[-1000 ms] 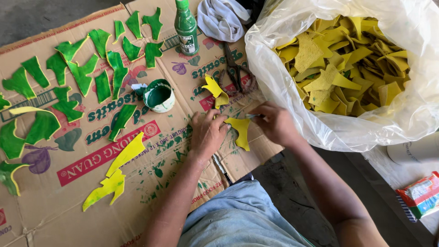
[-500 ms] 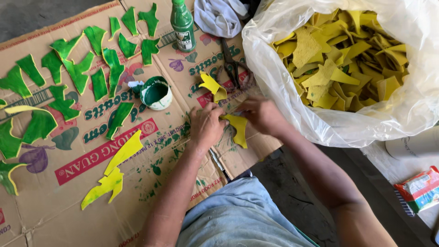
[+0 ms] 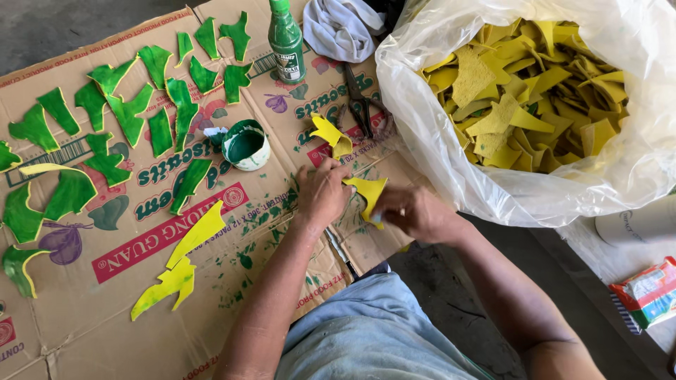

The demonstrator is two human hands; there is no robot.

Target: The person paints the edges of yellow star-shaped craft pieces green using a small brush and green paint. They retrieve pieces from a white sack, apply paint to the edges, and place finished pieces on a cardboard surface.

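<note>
Seen from above, a worker's two bare forearms, uncovered from elbow to wrist, with no sleeves, watch, bracelet or gloves in view. The left hand (image 3: 322,193) and right hand (image 3: 417,213) carry no rings that can be made out. Below them, pale blue-grey cloth, creased and slightly faded, covers the lap at the bottom of the frame.
</note>
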